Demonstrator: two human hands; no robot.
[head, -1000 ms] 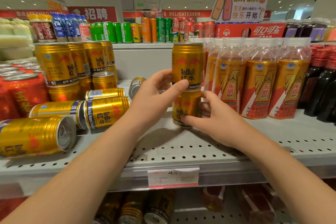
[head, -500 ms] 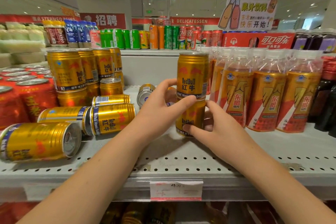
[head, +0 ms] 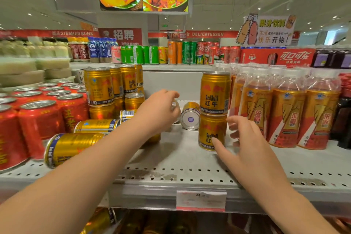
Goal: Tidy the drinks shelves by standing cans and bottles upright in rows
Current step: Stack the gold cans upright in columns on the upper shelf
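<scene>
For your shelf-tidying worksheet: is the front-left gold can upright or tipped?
Tipped. The can lies on its side on the shelf, one round end facing left.

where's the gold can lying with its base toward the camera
In the head view, the tipped gold can lies centre on the shelf, just left of the two-can stack and right of the left hand.

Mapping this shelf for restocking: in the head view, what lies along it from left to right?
Along the shelf: red cans → fallen gold can → left hand → end-on gold can → stacked gold cans → orange-labelled bottles → dark bottles.
</scene>
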